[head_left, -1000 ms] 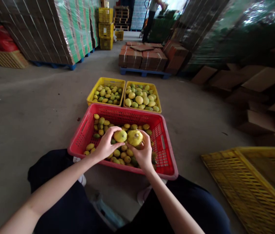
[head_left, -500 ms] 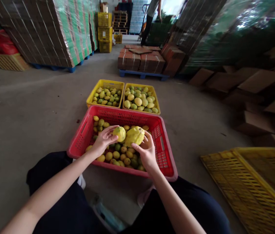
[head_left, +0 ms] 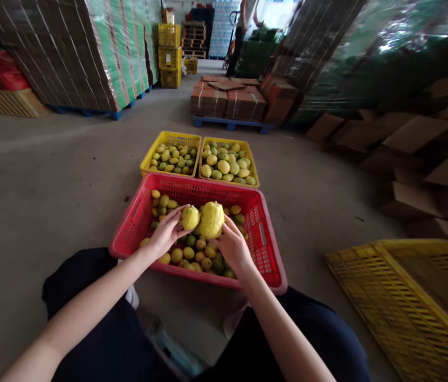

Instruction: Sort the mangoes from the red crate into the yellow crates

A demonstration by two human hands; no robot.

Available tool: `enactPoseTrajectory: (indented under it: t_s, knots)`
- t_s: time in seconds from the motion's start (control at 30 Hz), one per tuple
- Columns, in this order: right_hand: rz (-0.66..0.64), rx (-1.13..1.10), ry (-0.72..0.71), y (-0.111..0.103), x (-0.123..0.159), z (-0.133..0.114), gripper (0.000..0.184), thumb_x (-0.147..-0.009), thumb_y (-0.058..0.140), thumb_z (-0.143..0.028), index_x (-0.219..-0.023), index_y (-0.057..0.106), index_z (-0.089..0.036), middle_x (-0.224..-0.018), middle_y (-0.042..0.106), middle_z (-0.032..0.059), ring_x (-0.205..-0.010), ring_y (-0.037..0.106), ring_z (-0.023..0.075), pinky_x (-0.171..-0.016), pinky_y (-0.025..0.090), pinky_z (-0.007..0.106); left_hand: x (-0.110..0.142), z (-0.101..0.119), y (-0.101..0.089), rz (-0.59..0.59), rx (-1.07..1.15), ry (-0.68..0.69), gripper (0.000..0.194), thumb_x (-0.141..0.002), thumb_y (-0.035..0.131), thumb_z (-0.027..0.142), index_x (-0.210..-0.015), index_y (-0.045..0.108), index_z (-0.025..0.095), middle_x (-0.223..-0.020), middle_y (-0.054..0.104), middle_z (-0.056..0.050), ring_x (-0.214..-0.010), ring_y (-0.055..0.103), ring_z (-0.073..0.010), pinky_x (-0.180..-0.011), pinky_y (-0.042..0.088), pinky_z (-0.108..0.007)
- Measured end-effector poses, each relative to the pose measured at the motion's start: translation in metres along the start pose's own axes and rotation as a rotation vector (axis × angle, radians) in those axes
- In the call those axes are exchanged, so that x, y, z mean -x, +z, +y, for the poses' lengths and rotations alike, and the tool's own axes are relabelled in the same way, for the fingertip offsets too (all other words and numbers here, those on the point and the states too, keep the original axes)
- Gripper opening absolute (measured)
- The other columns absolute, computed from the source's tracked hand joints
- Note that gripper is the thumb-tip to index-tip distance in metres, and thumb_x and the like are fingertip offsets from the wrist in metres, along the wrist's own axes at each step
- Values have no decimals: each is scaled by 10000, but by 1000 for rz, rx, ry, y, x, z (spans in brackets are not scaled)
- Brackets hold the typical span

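Observation:
My left hand (head_left: 167, 229) is closed on a small round yellow-green lemon (head_left: 190, 217), with the fingers behind it and the thumb below. My right hand (head_left: 235, 245) grips a larger, bumpy yellow lemon (head_left: 211, 219) from its right side. The two fruits are side by side, seemingly touching, above a red plastic crate (head_left: 274, 249). Inside that crate lie several smaller yellow and green lemons (head_left: 188, 253). The crate stands between my knees, and part of its fruit is hidden by my hands.
Two yellow crates of lemons, a left one (head_left: 148, 154) and a right one (head_left: 254, 164), stand beyond the red crate. A yellow crate (head_left: 391, 297) is at right, near loose cardboard boxes (head_left: 414, 199). Stacked cartons (head_left: 208, 101) sit on a blue pallet (head_left: 229, 124). A person (head_left: 243, 26) stands behind.
The larger lemon has been turned in my right hand, from lying sideways to upright with its narrow end up. The left hand's lemon has shifted slightly left. The person at the back has moved slightly.

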State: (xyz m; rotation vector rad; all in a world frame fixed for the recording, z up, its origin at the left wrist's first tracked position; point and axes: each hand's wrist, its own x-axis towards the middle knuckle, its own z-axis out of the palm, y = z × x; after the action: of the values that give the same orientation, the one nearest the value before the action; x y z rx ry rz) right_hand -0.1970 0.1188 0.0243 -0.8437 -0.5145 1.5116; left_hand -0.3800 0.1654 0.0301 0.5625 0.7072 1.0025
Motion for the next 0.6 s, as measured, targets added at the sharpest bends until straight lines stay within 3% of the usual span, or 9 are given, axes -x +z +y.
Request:
enactPoseTrajectory:
  t_s: [0.13, 0.27, 0.43, 0.6]
  knots:
    - [6, 47, 19, 2, -1, 8, 362, -711, 719, -343, -1050, 646, -240, -951, 721, 1, -765, 635, 166, -591, 485, 243, 5, -6, 4, -16, -122, -5, 364, -747, 729, 218, -1103, 657, 190, -1151, 649, -69, -1094, 599, -200, -916, 513, -299]
    - [39, 132, 0, 5, 2, 17, 426, -645, 794, -289, -1035, 634, -236, -943, 713, -12, -825, 641, 162, -693, 504, 243, 9, -17, 6, 22, -224, 74, 510, -574, 807, 49, -1028, 623, 192, -1078, 667, -45, -1043, 605, -165, -931, 469, -248]
    - [110, 110, 43, 4, 3, 21, 337, -631, 792, -289, -913, 615, -235, -792, 674, -36, -728, 629, 160, -629, 525, 266, 7, -18, 4, 19, -218, 63, 415, -574, 800, 35, -921, 619, 173, -986, 686, -42, -981, 623, -162, -908, 453, -245]
    - [95, 42, 95, 0, 0, 17, 330, -699, 716, -323, -1011, 630, -260, -880, 692, -4, -794, 654, 201, -632, 551, 310, 3, -14, -1, 20, -285, 54, 407, -586, 818, 90, -967, 690, 154, -984, 703, -45, -974, 626, -176, -898, 446, -242]
